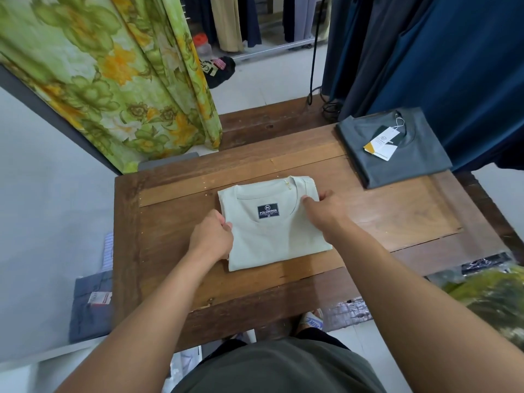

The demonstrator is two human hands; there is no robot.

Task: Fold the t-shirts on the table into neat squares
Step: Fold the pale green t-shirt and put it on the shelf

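Now | cream t-shirt (272, 231) folded | left hand (211, 236), right hand (326, 212) pinching edges

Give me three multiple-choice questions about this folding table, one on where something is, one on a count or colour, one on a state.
1. Where does the grey t-shirt lie on the table?
A. far right corner
B. near left corner
C. under the cream t-shirt

2. How many folded shirts are on the table?
A. one
B. two
C. four

3. The cream t-shirt is:
A. spread flat
B. hanging
C. folded square

Answers: 1 A, it sits by the blue garments. 2 B, grey and cream. 3 C, the left hand and right hand grip its sides.
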